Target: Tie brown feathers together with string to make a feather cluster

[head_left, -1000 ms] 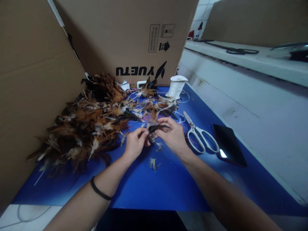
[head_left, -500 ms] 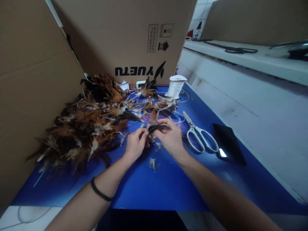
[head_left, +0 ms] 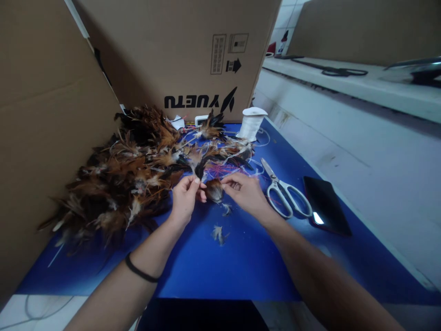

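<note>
My left hand [head_left: 185, 198] is pinched shut on a small dark feather [head_left: 199, 169] that stands up from its fingertips. My right hand [head_left: 245, 193] sits just to the right, its fingers curled and pinching a brown feather tuft [head_left: 215, 189] that hangs between the two hands. Both hands hover over the blue table top [head_left: 220, 262], at the near edge of a large pile of brown and black feathers [head_left: 131, 174] mixed with white and pink threads. Two small loose feather bits [head_left: 218, 233] lie on the blue surface below the hands.
White-handled scissors [head_left: 282, 191] lie right of my right hand, with a black phone [head_left: 325, 204] beyond them. A white thread spool [head_left: 252, 123] stands at the back. Cardboard boxes [head_left: 179, 50] wall the left and back. A white counter runs along the right.
The hands have drawn slightly apart. The dark feather, earlier held flat across both hands, now stands upright in my left hand, and a brown tuft shows between the hands.
</note>
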### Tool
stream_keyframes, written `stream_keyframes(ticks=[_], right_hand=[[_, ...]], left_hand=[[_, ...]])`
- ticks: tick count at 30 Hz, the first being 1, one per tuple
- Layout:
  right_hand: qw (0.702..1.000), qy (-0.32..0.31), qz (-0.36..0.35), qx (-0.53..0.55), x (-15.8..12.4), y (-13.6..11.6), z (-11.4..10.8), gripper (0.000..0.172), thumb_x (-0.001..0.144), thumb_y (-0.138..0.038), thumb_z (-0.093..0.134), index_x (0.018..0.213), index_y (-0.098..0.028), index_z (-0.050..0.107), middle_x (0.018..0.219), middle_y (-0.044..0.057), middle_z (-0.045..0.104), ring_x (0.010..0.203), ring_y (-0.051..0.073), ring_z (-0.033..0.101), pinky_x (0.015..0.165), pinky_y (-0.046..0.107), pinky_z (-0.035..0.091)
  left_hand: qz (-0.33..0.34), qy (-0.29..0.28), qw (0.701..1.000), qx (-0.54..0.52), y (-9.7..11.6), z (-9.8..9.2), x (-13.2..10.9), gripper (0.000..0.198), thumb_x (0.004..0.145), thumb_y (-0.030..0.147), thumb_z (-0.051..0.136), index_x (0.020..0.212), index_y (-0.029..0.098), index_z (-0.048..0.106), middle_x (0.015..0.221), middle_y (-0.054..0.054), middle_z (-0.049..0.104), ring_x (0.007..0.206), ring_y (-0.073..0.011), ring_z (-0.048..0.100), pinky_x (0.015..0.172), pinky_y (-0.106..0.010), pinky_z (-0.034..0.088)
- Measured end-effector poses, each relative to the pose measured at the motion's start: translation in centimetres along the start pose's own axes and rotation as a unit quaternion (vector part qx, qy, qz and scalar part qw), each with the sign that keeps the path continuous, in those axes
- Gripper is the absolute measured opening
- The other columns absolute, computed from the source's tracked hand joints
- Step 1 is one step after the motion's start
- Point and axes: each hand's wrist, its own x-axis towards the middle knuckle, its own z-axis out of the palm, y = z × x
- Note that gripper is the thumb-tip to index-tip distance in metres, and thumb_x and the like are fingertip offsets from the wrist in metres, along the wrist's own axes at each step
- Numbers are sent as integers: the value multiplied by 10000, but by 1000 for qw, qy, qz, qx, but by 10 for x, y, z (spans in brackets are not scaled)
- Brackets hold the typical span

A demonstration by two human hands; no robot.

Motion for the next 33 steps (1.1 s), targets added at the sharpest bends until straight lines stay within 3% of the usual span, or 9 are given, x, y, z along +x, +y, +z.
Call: stream_keyframes(ticks=[4,10,13,17,22,27,33], right_hand=[[987,-54,-71,-131,-5,4,11,75,756,-196,573,724,-223,634,732,31,597,712,190,539,689,350,425],[979,-69,-45,-189,-5,7,14,134,760,-142,518,654,-191,583,682,25,553,652,156,502,639,295,393],[988,-40,-9,-149,-1,6,8,116,736,-137,520,647,-184,576,668,15,569,612,138,505,596,271,386],[998,-1,59,-10,3,1,0,106,745,-236,550,660,-183,585,605,-10,577,541,117,497,546,254,385],[971,43,135,192,3,-16,-5,142,726,-308,605,692,-174,572,568,-28,560,502,91,496,499,225,400],[961,22,106,255,-3,-28,3,115,715,-276,639,730,-177,583,616,-11,627,535,97,564,511,223,456],[964,7,87,253,-9,-21,18,42,728,-212,612,752,-187,589,658,-11,648,605,120,630,588,244,514]], left_hand=[[6,30,999,-23,3,0,2,242,730,365,645,724,152,529,636,21,599,408,-57,497,416,-195,444],[2,30,999,-26,2,1,2,240,731,354,642,733,147,521,660,14,607,404,-55,496,404,-191,443],[0,24,999,-23,0,1,1,244,731,359,641,734,145,525,651,13,604,403,-60,497,402,-199,449],[-12,10,1000,-19,-3,0,1,248,734,367,639,724,147,527,631,13,606,399,-63,498,401,-198,443],[-30,-15,999,16,-7,1,-1,250,764,377,605,699,147,534,532,20,576,380,-72,491,399,-195,434],[-21,-50,994,92,-8,4,-7,245,811,384,543,716,158,535,476,33,546,367,-87,497,410,-201,438],[43,-72,978,191,-9,5,-12,216,859,346,475,734,180,535,522,28,570,402,-102,536,438,-205,446]])
